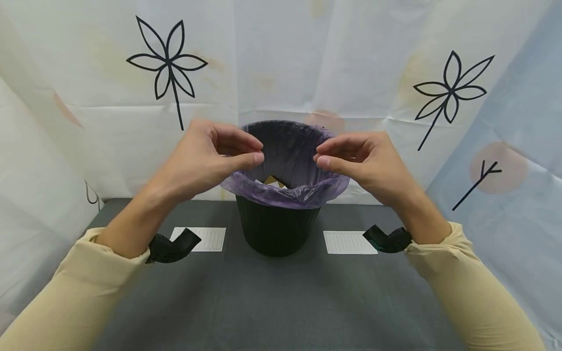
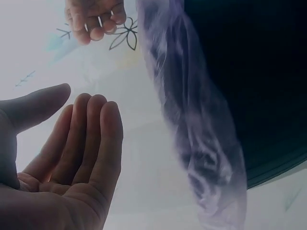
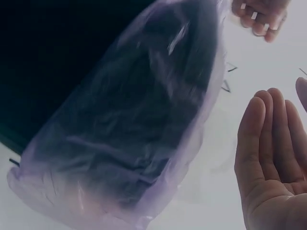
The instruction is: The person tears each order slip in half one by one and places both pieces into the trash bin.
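A dark bin (image 1: 278,226) stands upright on the grey table, lined with a thin purple bag (image 1: 290,194) folded out over its rim. Pieces of paper and a brownish scrap (image 1: 273,181) show inside it. My left hand (image 1: 206,153) hovers over the bin's left side, fingers relaxed and nothing between them and the thumb. Opposite it, my right hand (image 1: 364,158) is held over the right side in the same way, also holding nothing. In both wrist views the crumpled bag edge (image 2: 192,120) hangs close to each hand, apart from the fingers (image 3: 252,129).
On the table (image 1: 272,302) lie two white lined cards, one left (image 1: 210,240) and one right (image 1: 349,242) of the bin. Behind hangs a pale cloth (image 1: 281,58) with black flower drawings. A thin dark cord (image 1: 92,195) is at the left edge.
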`<state>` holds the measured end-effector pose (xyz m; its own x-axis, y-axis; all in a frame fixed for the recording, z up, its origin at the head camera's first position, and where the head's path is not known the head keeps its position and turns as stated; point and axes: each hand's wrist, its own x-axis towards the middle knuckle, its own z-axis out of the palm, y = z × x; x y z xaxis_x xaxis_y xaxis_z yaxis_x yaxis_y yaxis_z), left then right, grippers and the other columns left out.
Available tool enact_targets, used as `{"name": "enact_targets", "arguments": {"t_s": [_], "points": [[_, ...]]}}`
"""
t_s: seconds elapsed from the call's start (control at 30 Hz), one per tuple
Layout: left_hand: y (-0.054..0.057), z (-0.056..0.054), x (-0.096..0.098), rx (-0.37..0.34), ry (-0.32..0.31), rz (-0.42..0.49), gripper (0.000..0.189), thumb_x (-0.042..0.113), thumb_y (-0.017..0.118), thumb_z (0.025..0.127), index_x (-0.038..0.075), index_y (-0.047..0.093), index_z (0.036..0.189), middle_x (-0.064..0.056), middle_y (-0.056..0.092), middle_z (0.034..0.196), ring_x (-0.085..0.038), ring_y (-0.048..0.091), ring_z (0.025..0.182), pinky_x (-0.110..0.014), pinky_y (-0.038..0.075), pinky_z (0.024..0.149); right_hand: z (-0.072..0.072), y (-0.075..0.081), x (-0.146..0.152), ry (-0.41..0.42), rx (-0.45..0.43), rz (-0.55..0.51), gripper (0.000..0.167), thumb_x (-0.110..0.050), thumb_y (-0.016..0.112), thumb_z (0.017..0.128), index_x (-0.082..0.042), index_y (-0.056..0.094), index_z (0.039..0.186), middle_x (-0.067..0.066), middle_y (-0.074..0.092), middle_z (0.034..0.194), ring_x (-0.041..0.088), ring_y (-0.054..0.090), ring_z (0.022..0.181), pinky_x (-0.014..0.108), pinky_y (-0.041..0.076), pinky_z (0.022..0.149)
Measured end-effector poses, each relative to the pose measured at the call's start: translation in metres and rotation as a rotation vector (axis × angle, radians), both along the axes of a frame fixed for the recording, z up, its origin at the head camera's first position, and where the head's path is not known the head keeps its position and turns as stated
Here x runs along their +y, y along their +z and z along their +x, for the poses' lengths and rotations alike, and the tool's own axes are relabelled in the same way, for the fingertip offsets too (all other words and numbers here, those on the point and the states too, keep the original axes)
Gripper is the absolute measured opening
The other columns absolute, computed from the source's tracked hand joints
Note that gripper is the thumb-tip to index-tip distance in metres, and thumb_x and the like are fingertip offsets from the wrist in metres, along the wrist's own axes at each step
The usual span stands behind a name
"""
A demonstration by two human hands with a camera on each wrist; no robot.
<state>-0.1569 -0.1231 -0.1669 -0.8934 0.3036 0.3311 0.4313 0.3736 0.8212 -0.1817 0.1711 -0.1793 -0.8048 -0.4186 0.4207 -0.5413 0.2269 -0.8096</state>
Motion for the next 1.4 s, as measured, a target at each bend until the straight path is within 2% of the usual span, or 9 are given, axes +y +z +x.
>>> {"name": "enact_targets", "arguments": {"t_s": [0.23, 0.4, 0.53, 0.63, 0.87, 1.03, 1.27, 1.4], "points": [[-0.017, 0.015, 0.001, 0.034, -0.014, 0.035, 0.018, 0.016, 0.080, 0.089, 0.007, 0.078, 0.105, -0.005, 0.075, 0.094, -0.019, 0.072, 0.088, -0.030, 0.056, 0.075, 0.019, -0.016, 0.005, 0.090, 0.006, -0.159, 0.017, 0.012, 0.073, 0.086, 0.009, 0.073, 0.102, 0.015, 0.075, 0.097, 0.024, 0.073, 0.085, 0.031, 0.059, 0.077], [-0.031, 0.023, 0.002, 0.044, -0.035, 0.068, 0.017, 0.012, 0.079, 0.090, 0.004, 0.078, 0.104, -0.005, 0.075, 0.093, -0.021, 0.072, 0.087, -0.029, 0.057, 0.078, 0.032, -0.031, 0.007, 0.104, 0.024, -0.154, 0.019, 0.013, 0.074, 0.085, 0.009, 0.073, 0.103, 0.014, 0.075, 0.097, 0.023, 0.073, 0.087, 0.031, 0.059, 0.079], [-0.045, 0.028, 0.003, 0.045, -0.045, 0.081, 0.014, 0.011, 0.077, 0.091, 0.004, 0.078, 0.103, -0.003, 0.075, 0.094, -0.018, 0.072, 0.087, -0.030, 0.058, 0.083, 0.038, -0.044, 0.008, 0.128, 0.041, -0.143, 0.018, 0.009, 0.074, 0.087, 0.009, 0.073, 0.105, 0.014, 0.075, 0.099, 0.023, 0.073, 0.089, 0.031, 0.059, 0.080], [-0.055, 0.032, 0.005, 0.037, -0.059, 0.109, 0.013, 0.009, 0.077, 0.090, 0.005, 0.078, 0.103, -0.002, 0.075, 0.094, -0.018, 0.072, 0.087, -0.032, 0.058, 0.083, 0.042, -0.055, 0.008, 0.154, 0.043, -0.140, 0.018, 0.009, 0.073, 0.088, 0.009, 0.072, 0.106, 0.014, 0.075, 0.100, 0.023, 0.073, 0.090, 0.033, 0.060, 0.079], [-0.081, 0.038, 0.011, -0.034, -0.064, 0.179, 0.015, 0.009, 0.079, 0.089, 0.007, 0.078, 0.104, -0.003, 0.075, 0.097, -0.019, 0.073, 0.088, -0.033, 0.058, 0.081, 0.049, -0.080, 0.004, 0.191, 0.028, -0.142, 0.021, 0.013, 0.070, 0.088, 0.008, 0.072, 0.108, 0.013, 0.074, 0.102, 0.023, 0.073, 0.092, 0.032, 0.059, 0.079], [-0.098, 0.039, 0.014, -0.072, -0.068, 0.217, 0.015, 0.008, 0.078, 0.089, 0.006, 0.077, 0.104, -0.004, 0.075, 0.096, -0.021, 0.073, 0.088, -0.032, 0.059, 0.079, 0.052, -0.099, 0.001, 0.162, -0.020, -0.130, 0.020, 0.009, 0.070, 0.090, 0.004, 0.072, 0.110, 0.013, 0.074, 0.103, 0.023, 0.073, 0.093, 0.031, 0.059, 0.071], [-0.124, 0.039, 0.018, -0.127, -0.050, 0.231, 0.015, 0.009, 0.078, 0.089, 0.006, 0.077, 0.104, -0.004, 0.076, 0.096, -0.021, 0.073, 0.087, -0.031, 0.059, 0.078, 0.053, -0.127, 0.000, 0.134, -0.115, -0.176, 0.019, 0.008, 0.070, 0.091, 0.007, 0.071, 0.110, 0.018, 0.073, 0.106, 0.026, 0.073, 0.096, 0.037, 0.059, 0.082], [-0.140, 0.039, 0.019, -0.164, -0.043, 0.234, 0.016, 0.010, 0.079, 0.089, 0.005, 0.076, 0.104, -0.005, 0.075, 0.097, -0.020, 0.074, 0.088, -0.031, 0.059, 0.079, 0.054, -0.141, -0.001, 0.111, -0.168, -0.208, 0.018, 0.006, 0.072, 0.090, 0.009, 0.071, 0.108, 0.018, 0.074, 0.104, 0.025, 0.074, 0.096, 0.036, 0.059, 0.083]]}}
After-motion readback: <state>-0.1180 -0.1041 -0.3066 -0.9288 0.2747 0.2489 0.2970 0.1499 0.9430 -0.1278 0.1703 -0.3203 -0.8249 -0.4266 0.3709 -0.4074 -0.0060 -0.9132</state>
